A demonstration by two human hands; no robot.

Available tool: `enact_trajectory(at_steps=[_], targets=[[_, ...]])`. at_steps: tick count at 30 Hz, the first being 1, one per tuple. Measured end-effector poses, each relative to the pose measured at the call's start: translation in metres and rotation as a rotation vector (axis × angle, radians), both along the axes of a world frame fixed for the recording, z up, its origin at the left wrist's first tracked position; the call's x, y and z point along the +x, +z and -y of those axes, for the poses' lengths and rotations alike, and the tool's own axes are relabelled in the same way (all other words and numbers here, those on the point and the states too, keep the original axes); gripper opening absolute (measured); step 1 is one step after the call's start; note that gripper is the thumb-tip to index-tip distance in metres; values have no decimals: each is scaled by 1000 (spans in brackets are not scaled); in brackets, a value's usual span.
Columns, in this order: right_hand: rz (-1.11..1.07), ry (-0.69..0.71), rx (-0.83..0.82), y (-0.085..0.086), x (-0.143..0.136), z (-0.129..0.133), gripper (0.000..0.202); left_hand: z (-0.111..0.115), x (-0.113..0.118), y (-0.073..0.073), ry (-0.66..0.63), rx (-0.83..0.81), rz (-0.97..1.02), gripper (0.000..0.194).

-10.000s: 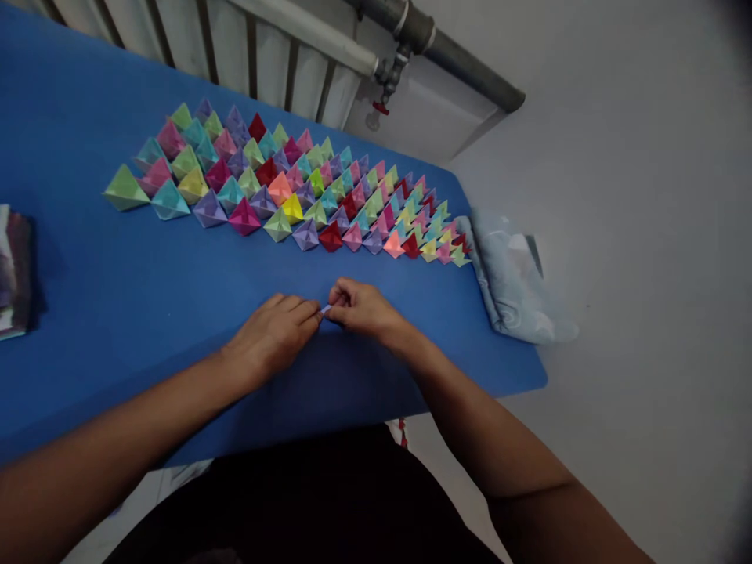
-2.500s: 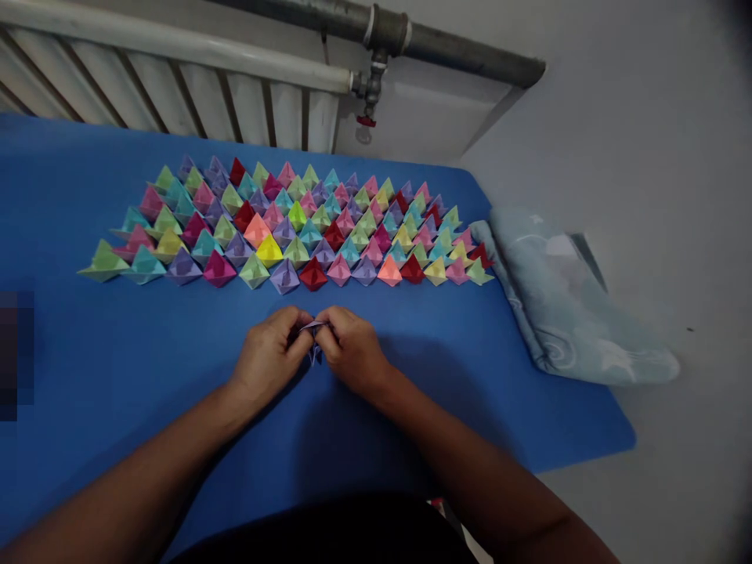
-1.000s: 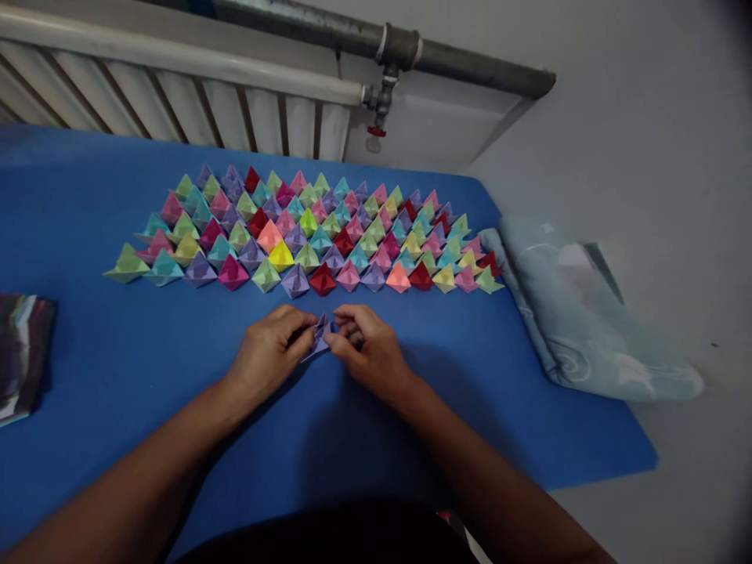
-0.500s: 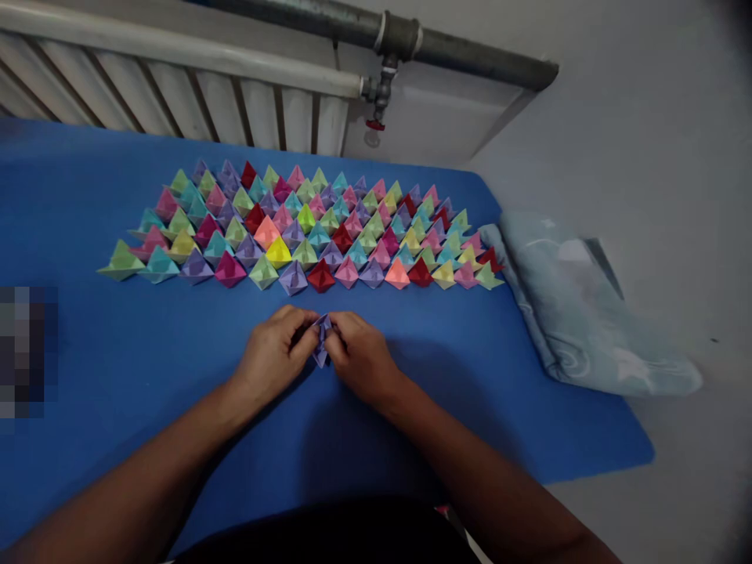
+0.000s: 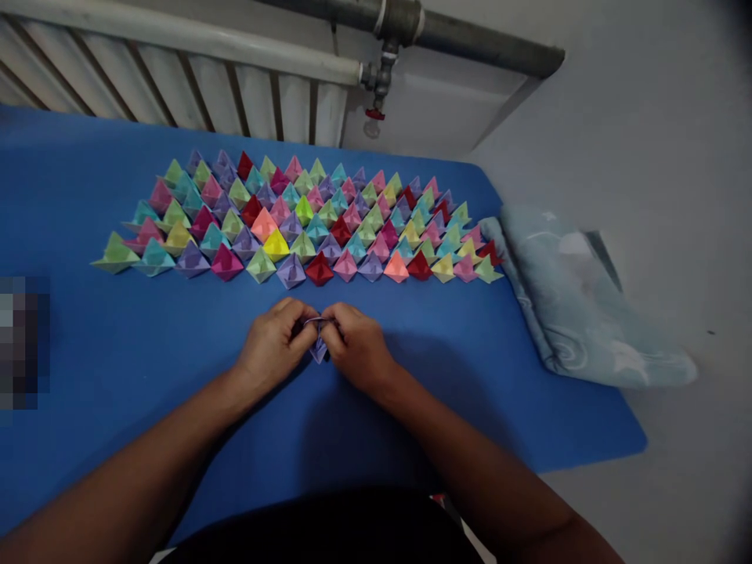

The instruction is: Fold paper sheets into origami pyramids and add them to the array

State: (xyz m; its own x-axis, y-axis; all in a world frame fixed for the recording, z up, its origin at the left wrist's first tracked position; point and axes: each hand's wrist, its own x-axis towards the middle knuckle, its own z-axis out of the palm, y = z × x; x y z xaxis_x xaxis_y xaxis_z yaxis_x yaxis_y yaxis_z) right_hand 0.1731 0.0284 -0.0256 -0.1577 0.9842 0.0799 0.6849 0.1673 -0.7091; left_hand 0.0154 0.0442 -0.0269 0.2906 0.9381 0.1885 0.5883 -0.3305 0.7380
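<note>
A small folded purple paper point(image 5: 318, 349) is pinched between both my hands, low over the blue surface. My left hand point(image 5: 271, 341) grips its left side with thumb and fingers closed. From the right, my right hand point(image 5: 359, 343) pinches the other side, and the fingertips hide much of the upper part. Just beyond the hands stand folded paper boats point(image 5: 291, 271) in several close rows, in purple, green, pink, red, blue, yellow and orange, each with a pointed peak.
The blue surface point(image 5: 176, 337) spreads under everything. A folded light-blue patterned cloth point(image 5: 587, 305) lies at its right edge. Behind are a white radiator point(image 5: 200, 86), a grey pipe point(image 5: 482, 43) and a red-handled valve point(image 5: 374, 114). A pixelated patch covers something at the left edge.
The top of the purple paper has spread wider between my fingers, its upper edge now drawn out sideways. Both hands keep their grip. The view has shifted slightly.
</note>
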Motion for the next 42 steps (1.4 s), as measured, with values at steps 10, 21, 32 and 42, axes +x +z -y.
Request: enact_trajectory(at_steps=[10,21,32,42], targets=[[137,7,-27,5,4,-3,8,-3,-7,-2,-47,-34,-138,18],[-191,-68,-125,0,20,-6,18,-13,-19,6,-73,-183,-25,27],[48,-24,46,3,17,-6,28,-3,-6,-4,6,-8,-228,19],[78,-4,-66,6,10,-14,33,-13,-8,0,4,-125,-215,30]])
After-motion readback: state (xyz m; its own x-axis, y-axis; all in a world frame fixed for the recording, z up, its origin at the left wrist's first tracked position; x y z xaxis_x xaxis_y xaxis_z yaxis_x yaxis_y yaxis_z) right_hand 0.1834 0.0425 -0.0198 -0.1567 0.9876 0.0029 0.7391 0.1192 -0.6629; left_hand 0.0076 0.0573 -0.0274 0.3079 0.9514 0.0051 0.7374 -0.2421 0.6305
